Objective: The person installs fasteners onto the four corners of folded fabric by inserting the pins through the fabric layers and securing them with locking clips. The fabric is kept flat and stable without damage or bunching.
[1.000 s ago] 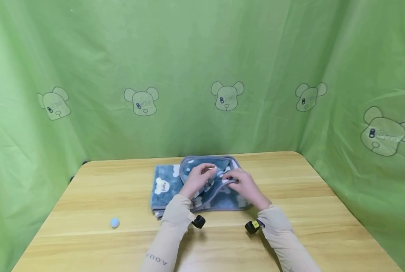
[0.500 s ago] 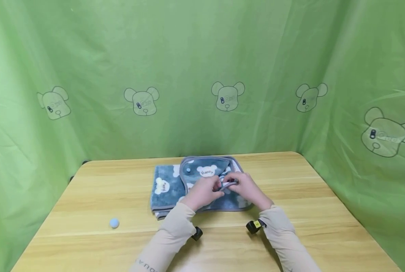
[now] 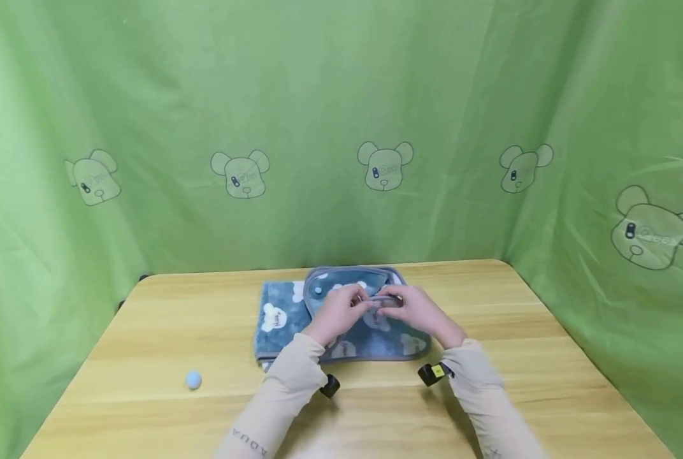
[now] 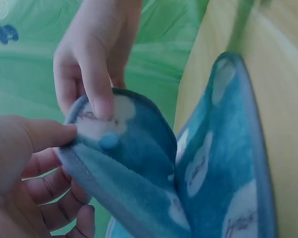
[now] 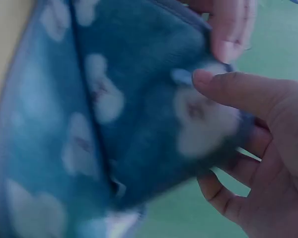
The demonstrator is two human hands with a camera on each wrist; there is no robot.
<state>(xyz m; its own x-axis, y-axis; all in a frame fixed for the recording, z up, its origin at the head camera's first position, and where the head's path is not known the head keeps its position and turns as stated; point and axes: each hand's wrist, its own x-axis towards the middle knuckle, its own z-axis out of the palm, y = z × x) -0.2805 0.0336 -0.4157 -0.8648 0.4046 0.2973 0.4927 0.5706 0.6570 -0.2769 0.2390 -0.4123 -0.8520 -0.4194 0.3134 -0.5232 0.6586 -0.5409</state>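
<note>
A blue plush blanket (image 3: 273, 344) with white bear patches and grey trim lies folded on the table. Both hands hold a raised corner of its upper layer. My left hand (image 3: 337, 313) pinches the trimmed edge between thumb and fingers, as the left wrist view shows. From the other side, my right hand (image 3: 417, 311) grips the same corner, its thumb (image 5: 238, 89) on the plush face close to a light-blue snap button (image 4: 109, 141). Another snap button (image 3: 318, 291) shows on the flap at the upper left. The fingers behind the cloth are partly hidden.
A small light-blue ball (image 3: 193, 380) sits on the wooden table (image 3: 146, 344), left of the blanket. Green curtains (image 3: 307, 83) with bear-head outlines enclose the table at the back and both sides. A small black camera is on each wrist.
My left hand has come over to the right and taken hold of the flap's edge near my right hand. The corner is now lifted and spread between both hands.
</note>
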